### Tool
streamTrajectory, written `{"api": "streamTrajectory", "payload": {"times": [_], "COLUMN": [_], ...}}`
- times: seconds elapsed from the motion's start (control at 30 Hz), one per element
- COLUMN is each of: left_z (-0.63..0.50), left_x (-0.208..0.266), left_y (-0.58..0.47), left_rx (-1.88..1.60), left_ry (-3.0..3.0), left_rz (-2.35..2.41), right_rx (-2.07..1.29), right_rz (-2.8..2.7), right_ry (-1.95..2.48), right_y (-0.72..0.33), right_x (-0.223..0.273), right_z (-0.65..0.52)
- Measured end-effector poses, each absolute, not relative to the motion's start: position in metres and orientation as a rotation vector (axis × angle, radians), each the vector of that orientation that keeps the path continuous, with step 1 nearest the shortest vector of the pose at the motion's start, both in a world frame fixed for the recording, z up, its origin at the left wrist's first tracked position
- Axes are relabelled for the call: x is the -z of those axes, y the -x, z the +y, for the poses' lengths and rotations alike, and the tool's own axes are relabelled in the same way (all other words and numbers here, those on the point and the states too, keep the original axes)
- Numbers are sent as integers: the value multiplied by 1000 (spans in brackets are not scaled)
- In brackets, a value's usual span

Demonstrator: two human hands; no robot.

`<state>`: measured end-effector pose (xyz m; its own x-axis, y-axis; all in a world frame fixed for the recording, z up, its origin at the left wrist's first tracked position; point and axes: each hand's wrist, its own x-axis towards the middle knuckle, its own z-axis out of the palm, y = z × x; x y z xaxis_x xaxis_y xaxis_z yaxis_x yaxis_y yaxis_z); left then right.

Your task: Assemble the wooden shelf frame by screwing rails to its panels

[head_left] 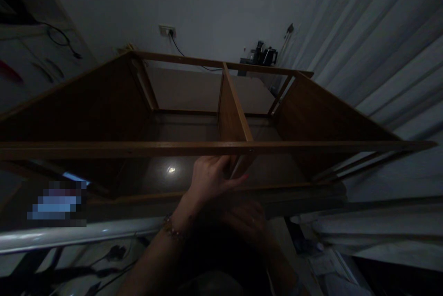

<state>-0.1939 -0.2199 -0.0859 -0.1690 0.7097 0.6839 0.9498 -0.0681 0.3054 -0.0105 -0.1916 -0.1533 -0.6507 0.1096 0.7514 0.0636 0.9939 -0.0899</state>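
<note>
A brown wooden cabinet frame [166, 149] without a top stands in front of me, with a long rail along its near side. An upright wooden divider [233, 109] splits its inside into two compartments. My left hand [209, 177] reaches under the near rail and closes around the divider's front edge, thumb to the right and fingers on the left side. The fingertips are hidden behind the wood. Lower down, close to my body, my right hand [247, 222] is in deep shadow; its fingers are too dark to make out clearly.
A white curtain [391, 56] hangs on the right. Against the back wall stand a dark kettle [269, 56] and a wall socket [167, 31] with a plugged cable. At lower left are a pale metal bar [104, 231] and dark cables [116, 253].
</note>
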Motion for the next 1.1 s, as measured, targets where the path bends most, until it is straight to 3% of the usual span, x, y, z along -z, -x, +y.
{"api": "streamTrajectory", "payload": {"times": [0.5, 0.9, 1.1], "left_z": [-219, -218, -218], "left_x": [89, 86, 87], "left_y": [194, 193, 194], "left_rx": [1095, 1077, 1081], "left_ry": [1771, 1756, 1761], "left_rz": [-1897, -1866, -1868], "right_rx": [-299, -576, -378], "right_rz": [-2422, -2229, -2228], "right_ry": [424, 684, 562], "right_y": [26, 26, 23], "right_x": [156, 163, 178], "right_z": [-208, -226, -217]}}
